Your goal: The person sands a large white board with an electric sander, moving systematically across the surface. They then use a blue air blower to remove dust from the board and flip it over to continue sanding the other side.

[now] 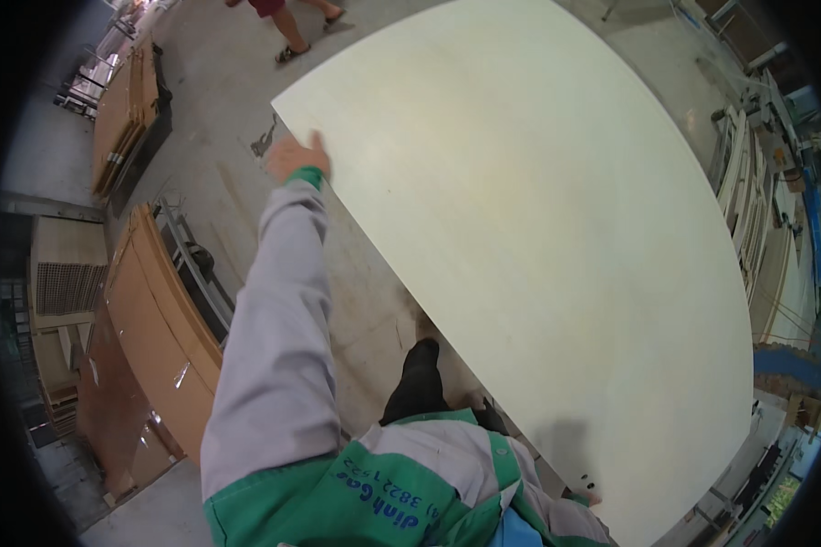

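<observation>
A large white panel fills the middle and right of the view, its long near edge running slantwise past my body. At the panel's far left corner, my left hand grips that edge, the thumb on top and the other fingers around the outer side, slightly blurred. Only a sliver of my right hand shows by the near end of the same edge; its fingers are hidden. Two small dark marks, perhaps holes, show in the panel close to it.
Brown boards stand stacked at my left, with another brown stack farther off. Long pale strips lie piled beyond the panel's right side. Another person's legs show on the grey floor at the top.
</observation>
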`<state>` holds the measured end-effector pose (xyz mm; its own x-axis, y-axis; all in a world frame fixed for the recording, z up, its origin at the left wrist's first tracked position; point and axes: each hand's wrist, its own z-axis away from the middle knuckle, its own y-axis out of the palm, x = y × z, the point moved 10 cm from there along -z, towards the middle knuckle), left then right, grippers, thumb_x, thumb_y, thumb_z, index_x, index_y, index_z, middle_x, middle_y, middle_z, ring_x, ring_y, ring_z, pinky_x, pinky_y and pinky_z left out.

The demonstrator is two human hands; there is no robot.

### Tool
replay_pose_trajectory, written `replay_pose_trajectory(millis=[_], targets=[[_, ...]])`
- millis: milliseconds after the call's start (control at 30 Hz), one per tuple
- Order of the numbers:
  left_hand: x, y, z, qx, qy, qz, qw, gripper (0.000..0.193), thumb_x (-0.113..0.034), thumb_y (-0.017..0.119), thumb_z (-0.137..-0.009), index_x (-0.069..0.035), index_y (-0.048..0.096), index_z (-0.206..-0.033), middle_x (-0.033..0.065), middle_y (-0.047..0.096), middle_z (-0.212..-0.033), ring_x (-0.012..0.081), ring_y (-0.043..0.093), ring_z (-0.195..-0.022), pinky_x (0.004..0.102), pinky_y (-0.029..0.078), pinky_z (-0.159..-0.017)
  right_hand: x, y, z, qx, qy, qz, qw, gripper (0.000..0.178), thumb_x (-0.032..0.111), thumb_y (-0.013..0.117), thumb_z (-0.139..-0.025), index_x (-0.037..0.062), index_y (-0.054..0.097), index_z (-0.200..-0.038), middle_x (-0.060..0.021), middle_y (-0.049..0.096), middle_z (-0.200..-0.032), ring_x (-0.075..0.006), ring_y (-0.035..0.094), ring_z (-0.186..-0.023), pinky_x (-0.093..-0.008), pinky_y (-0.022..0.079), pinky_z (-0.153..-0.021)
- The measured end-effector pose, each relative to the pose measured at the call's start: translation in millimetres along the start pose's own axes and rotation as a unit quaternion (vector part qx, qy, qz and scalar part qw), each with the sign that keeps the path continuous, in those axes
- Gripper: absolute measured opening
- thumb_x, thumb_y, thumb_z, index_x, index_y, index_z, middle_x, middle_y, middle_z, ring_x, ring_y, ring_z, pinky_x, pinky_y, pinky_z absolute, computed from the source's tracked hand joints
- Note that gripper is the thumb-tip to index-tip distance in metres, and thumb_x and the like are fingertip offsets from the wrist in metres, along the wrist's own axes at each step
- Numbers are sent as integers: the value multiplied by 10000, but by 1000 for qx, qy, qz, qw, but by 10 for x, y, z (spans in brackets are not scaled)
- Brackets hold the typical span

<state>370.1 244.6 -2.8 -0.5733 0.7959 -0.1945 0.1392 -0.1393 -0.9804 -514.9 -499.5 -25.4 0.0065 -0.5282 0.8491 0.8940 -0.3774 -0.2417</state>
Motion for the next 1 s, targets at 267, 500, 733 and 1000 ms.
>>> replay_pose_trajectory(millis=[267,500,733,1000], targets=[[-41,371,1776,83,-52,509,855,829,-391,927,-797,110,582,-1361,251,668,-1336,331,653,-1216,407,510,-1054,62,-46,81,-25,-4,9,1000,785,695,423,-1023,125,470,-1560,-115,536,-1538,-334,568,-1331,-540,506,-1083],[-171,830,2290,248,183,53,950,820,49,529,-874,-272,384,-1614,239,717,-1202,342,711,-926,470,575,-845,-306,-196,-315,-19,19,-84,996,760,671,416,-1038,127,465,-1567,-116,526,-1547,-339,565,-1332,-554,503,-1093],[-841,860,1634,328,134,459,815,752,-605,368,-1095,-75,349,-1630,154,482,-1591,304,554,-1343,420,444,-1160,-483,-186,-338,-16,-19,27,999,759,612,515,-1041,7,551,-1499,-157,694,-1335,-255,652,-1212,-371,512,-1051],[-715,879,3703,404,25,598,692,841,-680,374,-1067,-28,395,-1597,146,465,-1604,313,480,-1412,432,380,-1204,20,-272,-477,139,105,-403,898,572,403,716,-986,70,558,-1423,-132,635,-1391,-312,625,-1265,-499,527,-1071]])
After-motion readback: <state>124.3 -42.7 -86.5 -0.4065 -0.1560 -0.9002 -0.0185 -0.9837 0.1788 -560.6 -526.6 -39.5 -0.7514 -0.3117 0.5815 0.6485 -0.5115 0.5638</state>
